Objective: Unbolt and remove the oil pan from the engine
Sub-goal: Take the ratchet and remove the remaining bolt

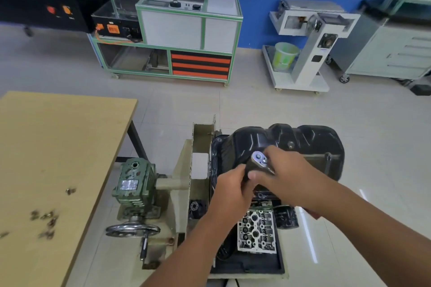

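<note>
Wooden table (58, 147), far left: loose bolts (46, 219) scattered near its front edge. Green gearbox (134, 182) with handwheel (133, 230) on the engine stand, beside the table. Left hand (229, 190): forearm rising from lower centre, fingers curled under the ratchet wrench (260, 163), gripping its lower part. Right hand (283, 170): arm entering from lower right, fingers wrapped over the wrench handle, thumb alongside. Black oil pan (291, 140): on the engine (256, 233), directly behind both hands. Oil filter (285, 216) below the right wrist.
</note>
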{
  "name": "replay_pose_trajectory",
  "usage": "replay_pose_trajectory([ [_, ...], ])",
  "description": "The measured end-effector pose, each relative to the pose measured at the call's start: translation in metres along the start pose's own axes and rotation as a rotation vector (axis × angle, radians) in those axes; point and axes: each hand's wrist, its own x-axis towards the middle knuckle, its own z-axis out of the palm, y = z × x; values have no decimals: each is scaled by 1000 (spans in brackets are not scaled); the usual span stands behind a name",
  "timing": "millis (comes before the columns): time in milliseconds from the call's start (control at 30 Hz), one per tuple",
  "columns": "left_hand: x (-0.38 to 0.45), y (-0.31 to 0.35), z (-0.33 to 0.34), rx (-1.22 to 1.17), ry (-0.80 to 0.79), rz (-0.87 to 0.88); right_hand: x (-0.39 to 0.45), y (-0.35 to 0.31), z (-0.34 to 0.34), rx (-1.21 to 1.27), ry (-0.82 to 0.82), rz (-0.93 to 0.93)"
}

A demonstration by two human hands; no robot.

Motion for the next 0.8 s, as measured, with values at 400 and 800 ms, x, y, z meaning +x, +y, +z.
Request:
replay_pose_trajectory([
  [400, 12, -12, -16, -42, -140, -165, -17, 9, -12, -395, 8, -66],
  [800, 27, -8, -25, -28, -208, -151, -31, -3, -19, -205, -66, -49],
])
